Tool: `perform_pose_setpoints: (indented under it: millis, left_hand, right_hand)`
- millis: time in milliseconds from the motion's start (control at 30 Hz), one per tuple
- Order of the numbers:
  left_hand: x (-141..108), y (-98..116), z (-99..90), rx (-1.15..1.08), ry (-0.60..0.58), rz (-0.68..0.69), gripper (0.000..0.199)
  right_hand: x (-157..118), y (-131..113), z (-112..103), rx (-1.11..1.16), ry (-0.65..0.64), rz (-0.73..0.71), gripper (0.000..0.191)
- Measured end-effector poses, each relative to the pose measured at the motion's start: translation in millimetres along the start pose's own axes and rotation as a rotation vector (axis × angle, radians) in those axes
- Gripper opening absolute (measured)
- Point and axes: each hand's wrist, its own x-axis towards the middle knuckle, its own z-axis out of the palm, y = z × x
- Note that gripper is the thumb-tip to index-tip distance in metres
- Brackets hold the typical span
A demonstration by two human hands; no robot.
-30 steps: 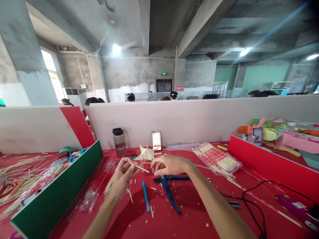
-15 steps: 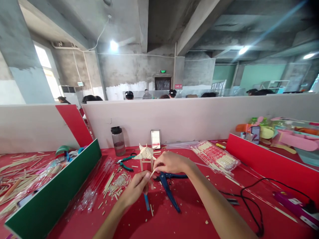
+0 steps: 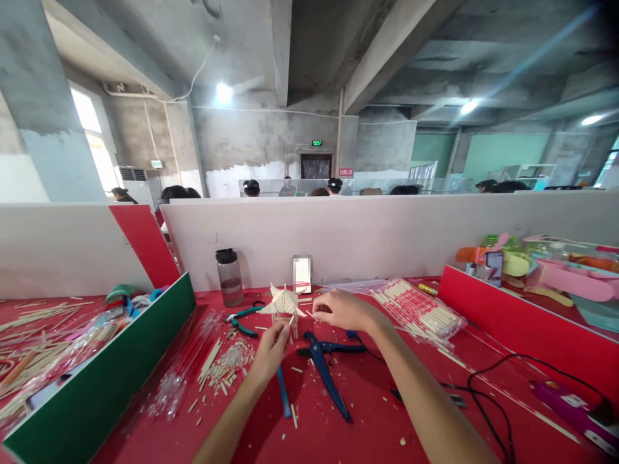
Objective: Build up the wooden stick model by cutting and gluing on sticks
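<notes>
Between the finger and thumb of my left hand [image 3: 271,348] is a short wooden stick [image 3: 291,320], pointing up in front of a small pavilion-like model [image 3: 284,301] built of pale sticks. My right hand [image 3: 341,308] is to the right of the model, fingers pinched, with a thin stick end [image 3: 310,314] showing at its fingertips. Below the hands lies a blue hand cutter [image 3: 325,368] with its handles spread. A blue pen-like tool [image 3: 283,392] rests under my left hand. Green-handled pliers [image 3: 244,320] lie left of the model.
Stick offcuts [image 3: 229,364] litter the red table [image 3: 358,425]. A water bottle [image 3: 229,278] and a phone [image 3: 302,276] stand at the white partition [image 3: 387,238]. Bagged sticks [image 3: 420,308] lie right, near a purple corded tool [image 3: 573,412]. Green [image 3: 111,367] and red [image 3: 522,322] boards flank the space.
My hands were together over one stick; now they are apart. The right has moved up and right, while the left has risen slightly toward the model with its stick upright.
</notes>
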Motion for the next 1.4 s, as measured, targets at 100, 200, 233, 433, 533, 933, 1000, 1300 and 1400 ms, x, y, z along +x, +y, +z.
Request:
perform_pose_setpoints:
  millis: [100,200,233,433,533,933,1000,1300,1400]
  left_hand:
    - [9,-4,2.5,-0.051,-0.003,-0.039,0.063]
    - [13,-4,-0.1,-0.056,-0.024,-0.061,0.062]
    - [13,-4,-1.9,-0.055,-0.033,-0.068,0.061]
    - [15,1,-9.5,-0.043,-0.081,-0.077,0.060]
    - [18,-1,-7.5,-0.041,-0.080,-0.046,0.059]
    - [22,-2,-0.8,-0.017,-0.045,0.002,0.060]
    - [22,-1,-1.0,-0.007,-0.045,-0.003,0.059]
    - [24,-1,-3.2,0.021,-0.037,-0.012,0.059]
    - [25,-3,-3.9,0.024,-0.039,-0.006,0.059]
  right_hand:
    - [-3,3,-6,-0.004,-0.054,0.011,0.019]
    - [-7,7,-8,0.018,-0.173,0.045,0.019]
    - [-9,8,-7,0.020,-0.217,0.071,0.020]
    - [-31,0,26,-0.039,-0.298,0.304,0.047]
    - [-44,-11,58,-0.034,-0.223,0.401,0.087]
    - [-59,-17,104,-0.114,-0.098,0.472,0.085]
    - [-60,-13,104,-0.128,-0.090,0.466,0.082]
    - [-65,-3,93,-0.102,-0.072,0.414,0.065]
    - [-66,0,88,-0.056,-0.072,0.396,0.062]
